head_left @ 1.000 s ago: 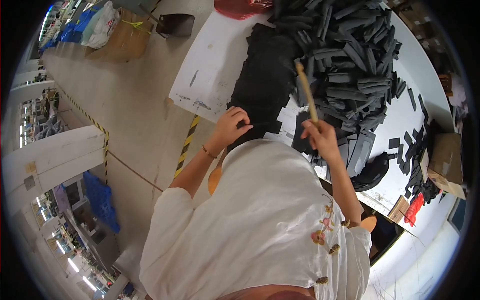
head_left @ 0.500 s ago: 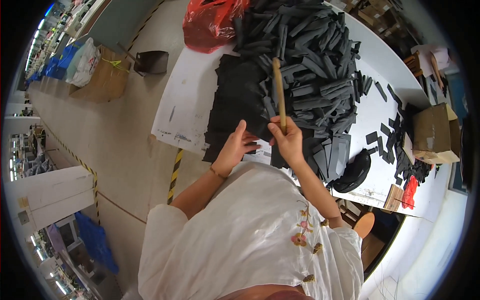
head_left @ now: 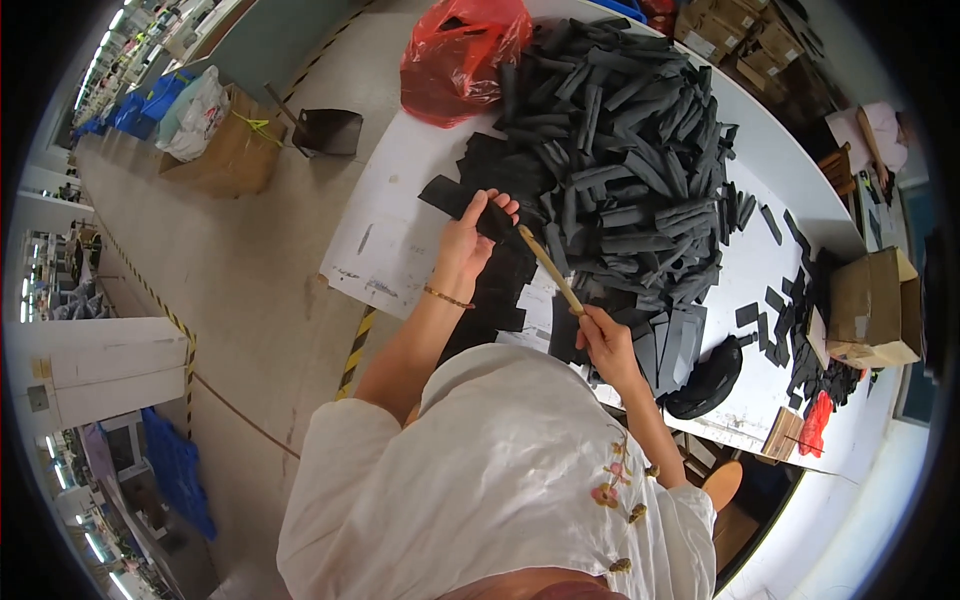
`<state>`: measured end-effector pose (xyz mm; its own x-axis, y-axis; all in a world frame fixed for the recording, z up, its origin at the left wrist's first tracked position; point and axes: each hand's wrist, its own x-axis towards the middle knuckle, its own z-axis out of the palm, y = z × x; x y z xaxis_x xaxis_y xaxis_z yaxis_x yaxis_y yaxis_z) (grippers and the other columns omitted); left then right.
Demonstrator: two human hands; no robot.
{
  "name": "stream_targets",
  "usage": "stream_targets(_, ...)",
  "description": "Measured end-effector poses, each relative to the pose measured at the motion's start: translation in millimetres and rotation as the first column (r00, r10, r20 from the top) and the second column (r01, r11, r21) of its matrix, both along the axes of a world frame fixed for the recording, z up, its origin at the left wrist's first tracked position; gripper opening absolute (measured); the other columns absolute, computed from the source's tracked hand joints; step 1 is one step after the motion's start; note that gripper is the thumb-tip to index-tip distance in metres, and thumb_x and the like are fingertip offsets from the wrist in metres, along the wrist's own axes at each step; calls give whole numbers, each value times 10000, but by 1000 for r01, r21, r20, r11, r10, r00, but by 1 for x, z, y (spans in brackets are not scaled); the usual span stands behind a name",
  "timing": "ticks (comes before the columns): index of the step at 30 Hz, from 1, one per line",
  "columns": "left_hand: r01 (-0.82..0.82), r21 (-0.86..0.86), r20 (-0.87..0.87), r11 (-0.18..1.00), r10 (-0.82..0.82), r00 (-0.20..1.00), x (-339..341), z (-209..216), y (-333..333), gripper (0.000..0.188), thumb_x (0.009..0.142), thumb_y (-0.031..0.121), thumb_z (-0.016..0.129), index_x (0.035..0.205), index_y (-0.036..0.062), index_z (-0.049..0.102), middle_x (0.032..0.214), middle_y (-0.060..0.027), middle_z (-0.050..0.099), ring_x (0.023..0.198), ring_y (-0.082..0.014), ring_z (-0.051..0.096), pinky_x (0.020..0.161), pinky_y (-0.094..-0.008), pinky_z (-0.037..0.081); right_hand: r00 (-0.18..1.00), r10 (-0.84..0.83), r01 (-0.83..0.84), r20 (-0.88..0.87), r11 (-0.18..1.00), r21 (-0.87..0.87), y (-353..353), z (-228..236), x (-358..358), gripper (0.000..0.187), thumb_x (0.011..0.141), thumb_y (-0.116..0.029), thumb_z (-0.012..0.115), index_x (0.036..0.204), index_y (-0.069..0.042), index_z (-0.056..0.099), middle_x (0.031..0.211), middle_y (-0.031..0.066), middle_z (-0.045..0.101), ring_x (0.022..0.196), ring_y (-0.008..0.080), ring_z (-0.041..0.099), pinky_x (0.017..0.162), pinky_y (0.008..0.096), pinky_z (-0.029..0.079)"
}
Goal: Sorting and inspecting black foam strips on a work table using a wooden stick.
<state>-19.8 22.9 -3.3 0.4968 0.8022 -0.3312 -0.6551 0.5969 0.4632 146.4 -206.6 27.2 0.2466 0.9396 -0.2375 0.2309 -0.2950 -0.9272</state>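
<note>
In my left hand [head_left: 466, 243] is a flat black strip [head_left: 443, 195], pinched between thumb and fingers, with one end sticking out to the left. My right hand [head_left: 606, 346] is closed round the lower end of a slim wooden stick [head_left: 552, 270]. The stick slants up to the left, and its far tip comes close to the strip beside my left fingers; I cannot tell whether they touch. Under my left hand lie overlapping flat black pieces [head_left: 497, 292]. A big heap of rolled dark grey strips [head_left: 640, 180] rises just beyond the stick.
All this lies on a white table [head_left: 385, 215]. A red plastic bag [head_left: 462, 65] sits at its far left edge. On the right are a black bundle [head_left: 708, 380], scattered dark pieces [head_left: 775, 300] and a cardboard box [head_left: 872, 308]. A dustpan [head_left: 328, 132] stands on the floor.
My left hand has moved up and left and now holds a black strip. My right hand has drawn back toward me to the right, and the stick has tipped over to the left.
</note>
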Motion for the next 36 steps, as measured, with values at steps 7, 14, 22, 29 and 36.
stream_targets(7,71,78,-102,994,-63,993,24,18,-40,284,898,179,645,1031,-70,611,950,-155,675,882,-279,668,812,-382,546,988,-1,-3,152,1000,29,27,5,-10,214,956,-103,512,1136,8,547,646,83,585,584,130,560,553,269,435)
stream_targets(14,204,198,-289,959,-141,947,28,20,-75,320,881,183,672,1135,-8,633,1048,-104,670,1020,-184,616,881,-315,488,979,-178,145,96,949,280,67,-15,-29,275,840,69,475,1111,23,473,702,180,604,644,227,630,586,331,479)
stream_targets(22,-78,-108,-90,991,69,994,34,25,-59,251,885,204,670,1045,15,625,857,-95,651,780,-229,658,728,-364,549,961,-182,139,207,969,205,71,-32,-46,158,859,20,503,1016,12,514,656,167,597,569,303,619,535,396,472)
stream_targets(29,-228,-44,-218,973,213,952,24,9,-25,156,852,191,704,790,88,605,528,14,471,369,-70,335,377,-223,229,987,153,-152,39,988,-28,-14,-32,-20,134,913,-107,575,833,-2,554,579,179,542,505,314,573,482,371,446)
stream_targets(36,-314,13,-140,949,313,940,11,19,25,183,886,244,662,797,99,593,497,45,371,357,-58,274,347,-219,189,866,291,-329,407,944,24,-65,7,11,197,927,-133,575,784,-1,551,541,112,535,465,193,553,462,334,426)
